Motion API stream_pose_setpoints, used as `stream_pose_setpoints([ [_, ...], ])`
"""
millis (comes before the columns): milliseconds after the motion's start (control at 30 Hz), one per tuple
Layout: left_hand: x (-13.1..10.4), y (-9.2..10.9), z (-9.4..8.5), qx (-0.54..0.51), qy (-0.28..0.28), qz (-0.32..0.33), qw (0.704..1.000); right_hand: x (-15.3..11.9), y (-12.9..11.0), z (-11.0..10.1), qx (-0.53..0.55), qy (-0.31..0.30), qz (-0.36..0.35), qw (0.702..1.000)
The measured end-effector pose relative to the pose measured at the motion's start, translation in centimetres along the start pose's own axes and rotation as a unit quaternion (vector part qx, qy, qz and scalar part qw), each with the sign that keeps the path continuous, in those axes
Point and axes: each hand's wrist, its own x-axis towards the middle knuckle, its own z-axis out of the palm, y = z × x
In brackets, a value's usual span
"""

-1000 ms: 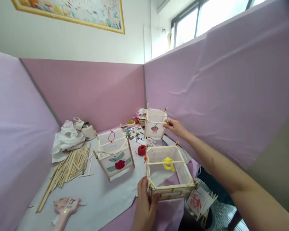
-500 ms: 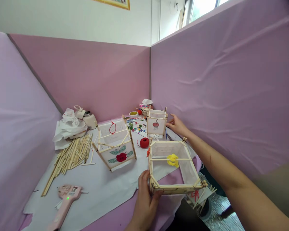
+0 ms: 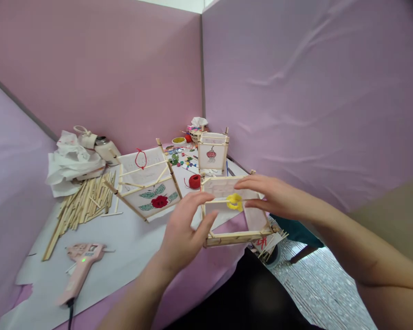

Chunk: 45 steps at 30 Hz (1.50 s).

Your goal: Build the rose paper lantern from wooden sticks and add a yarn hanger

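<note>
In front of me, at the table edge, stands a stick-framed lantern with pale panels and an open top. A bundle of yellow cord hangs on its crossbar. At the lantern's left side is my left hand, thumb and fingers apart. My right hand reaches over the right side, fingers stretched toward the yellow cord; whether they touch it I cannot tell. A second lantern, with a red flower, green leaves and a red cord loop, sits tilted to the left. Behind is a smaller lantern bearing a red lantern picture.
A pink glue gun lies front left, its cord running off the edge. Beyond it are a pile of wooden sticks, a crumpled white bag and a bottle. A red yarn ball rests mid-table. Pink-purple partitions surround the table.
My right hand has come back from the small rear lantern to above the near one. My left hand has let go of the near lantern's corner and risen. The view has tipped downward.
</note>
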Motion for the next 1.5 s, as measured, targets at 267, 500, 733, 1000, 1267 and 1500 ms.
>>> stream_pose_setpoints([
  [267,7.6,-0.6,2.6,0.071,-0.269,0.018,0.96,2.9,1.7,2.1,0.077,-0.104,0.066,0.989],
  [500,6.9,-1.1,3.6,0.032,-0.251,-0.036,0.967,1.7,0.0,2.6,-0.029,0.01,-0.021,0.999],
  [733,6.7,-1.2,4.0,0.036,-0.255,-0.062,0.964,3.6,1.5,3.3,-0.023,-0.052,0.085,0.995],
  [1000,6.7,0.0,3.5,0.139,-0.201,0.008,0.97,3.8,2.9,2.3,0.167,-0.034,0.194,0.966],
  [1267,8.4,2.0,5.2,0.288,-0.215,0.005,0.933,3.7,1.7,3.3,0.467,-0.029,0.261,0.845],
  [1500,7.3,0.3,4.1,0.092,-0.152,-0.033,0.984,3.1,2.8,3.7,0.238,0.058,0.247,0.937],
])
